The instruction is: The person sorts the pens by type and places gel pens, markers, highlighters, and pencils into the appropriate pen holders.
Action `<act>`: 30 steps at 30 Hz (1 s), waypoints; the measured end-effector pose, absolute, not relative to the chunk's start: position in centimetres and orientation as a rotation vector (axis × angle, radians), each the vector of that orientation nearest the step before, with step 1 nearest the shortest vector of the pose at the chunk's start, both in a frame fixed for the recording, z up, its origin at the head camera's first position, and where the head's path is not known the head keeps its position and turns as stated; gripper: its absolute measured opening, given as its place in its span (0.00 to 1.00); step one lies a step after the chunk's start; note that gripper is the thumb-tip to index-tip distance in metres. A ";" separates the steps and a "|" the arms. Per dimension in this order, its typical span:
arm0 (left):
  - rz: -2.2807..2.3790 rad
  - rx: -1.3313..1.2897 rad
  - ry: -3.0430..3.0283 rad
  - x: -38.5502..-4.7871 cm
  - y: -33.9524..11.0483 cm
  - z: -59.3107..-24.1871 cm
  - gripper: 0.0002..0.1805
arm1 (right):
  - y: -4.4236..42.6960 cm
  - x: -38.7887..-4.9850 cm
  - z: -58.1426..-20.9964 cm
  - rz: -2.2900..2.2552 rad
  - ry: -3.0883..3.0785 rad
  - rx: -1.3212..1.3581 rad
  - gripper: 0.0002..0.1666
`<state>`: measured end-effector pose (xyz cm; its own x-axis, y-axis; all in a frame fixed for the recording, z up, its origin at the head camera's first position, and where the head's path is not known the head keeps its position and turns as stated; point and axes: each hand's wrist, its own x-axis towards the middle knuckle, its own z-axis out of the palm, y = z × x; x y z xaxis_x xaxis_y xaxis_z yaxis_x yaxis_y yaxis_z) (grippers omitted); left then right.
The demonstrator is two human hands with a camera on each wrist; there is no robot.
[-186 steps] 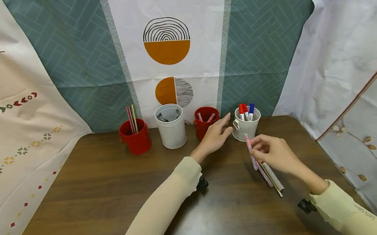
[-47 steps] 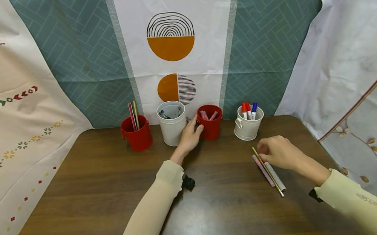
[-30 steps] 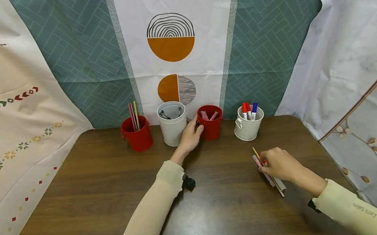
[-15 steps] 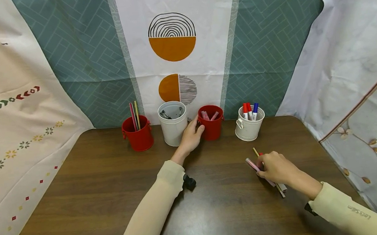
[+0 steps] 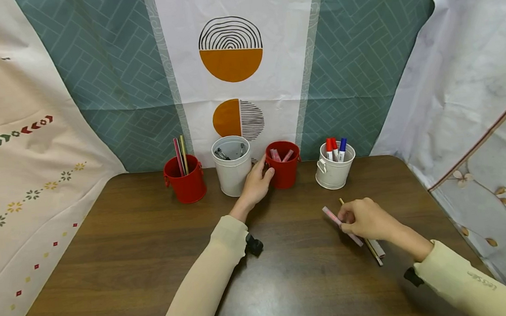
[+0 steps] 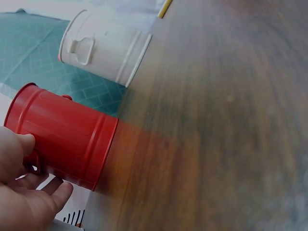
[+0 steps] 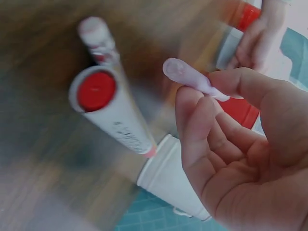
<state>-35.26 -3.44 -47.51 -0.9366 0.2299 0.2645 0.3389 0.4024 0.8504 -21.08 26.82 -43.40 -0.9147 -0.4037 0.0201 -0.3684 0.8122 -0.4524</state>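
Between thumb and fingertips, my right hand (image 5: pixel 371 223) pinches a translucent pink pen (image 5: pixel 329 214), just over the table at right. The right wrist view shows the pen's rounded end sticking out past the fingers. Under this hand lie a gold pencil (image 5: pixel 375 255) with a pale eraser end and a white marker (image 7: pixel 120 125) with a red cap, partly hidden in the head view. My left hand (image 5: pixel 255 184) holds the small red bucket (image 5: pixel 285 172) at its left side, thumb in front and fingers curled by its handle (image 6: pixel 33 161). Several pink pens stand inside that bucket.
Along the back edge stand a red bucket (image 5: pixel 187 187) with pencils, a taller white bucket (image 5: pixel 233 177) with dark-tipped items, and a white bucket (image 5: pixel 334 174) with two red-capped markers and a blue-capped one. Patterned cloths hang behind and at both sides of the wooden table (image 5: pixel 154 269).
Earlier a pink pen was in the right hand near the small red bucket. Since then the right hand has taken another from the table and shifted it left. The left hand moved to that bucket.
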 end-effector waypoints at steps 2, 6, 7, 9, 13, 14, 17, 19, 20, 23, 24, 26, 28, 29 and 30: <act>-1.581 -0.516 -2.537 -35.3 -3.5 -47.5 0.34 | 26.7 -21.4 -43.1 -0.760 2.910 -0.642 0.04; -1.578 -0.509 -2.542 -35.3 -3.5 -47.5 0.34 | 26.4 -22.2 -42.5 -0.893 2.878 -0.630 0.04; -1.578 -0.508 -2.544 -35.3 -3.5 -47.5 0.34 | 26.3 -22.4 -42.4 -0.929 2.870 -0.621 0.05; -1.577 -0.506 -2.545 -35.2 -3.5 -47.5 0.34 | 26.1 -22.9 -42.1 -0.993 2.866 -0.611 0.05; -1.586 -0.502 -2.544 -35.2 -3.4 -47.5 0.34 | 25.6 -23.7 -41.7 -1.122 2.860 -0.598 0.06; -1.588 -0.501 -2.545 -35.2 -3.4 -47.5 0.34 | 25.4 -24.0 -41.6 -1.158 2.857 -0.597 0.06; -1.595 -0.498 -2.544 -35.2 -3.4 -47.4 0.34 | 25.0 -24.6 -41.2 -1.264 2.846 -0.589 0.06; -1.595 -0.500 -2.540 -35.2 -3.3 -47.4 0.34 | 24.8 -25.1 -41.0 -1.325 2.839 -0.583 0.08; -1.598 -0.502 -2.539 -35.2 -3.3 -47.4 0.34 | 24.7 -25.3 -40.9 -1.348 2.838 -0.580 0.09; -1.597 -0.502 -2.542 -35.2 -3.3 -47.4 0.34 | 24.3 -26.0 -40.6 -1.410 2.829 -0.556 0.12; -1.597 -0.502 -2.542 -35.2 -3.3 -47.4 0.34 | 24.2 -26.2 -40.5 -1.420 2.834 -0.550 0.12; -1.601 -0.496 -2.546 -35.2 -3.3 -47.4 0.34 | 23.8 -26.7 -40.2 -1.447 2.835 -0.540 0.12; -1.603 -0.493 -2.546 -35.2 -3.3 -47.5 0.34 | 23.4 -27.1 -39.8 -1.477 2.838 -0.543 0.13; -1.604 -0.493 -2.546 -35.1 -3.4 -47.5 0.34 | 23.2 -27.3 -39.6 -1.499 2.836 -0.545 0.13; -1.605 -0.494 -2.545 -35.2 -3.4 -47.5 0.34 | 23.1 -27.6 -39.4 -1.527 2.832 -0.544 0.13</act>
<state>-35.16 -3.37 -47.46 -0.9434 0.2215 0.2467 0.3181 0.3946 0.8620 -27.58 23.07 -39.36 -0.9373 -0.2319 0.2602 -0.3448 0.5083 -0.7891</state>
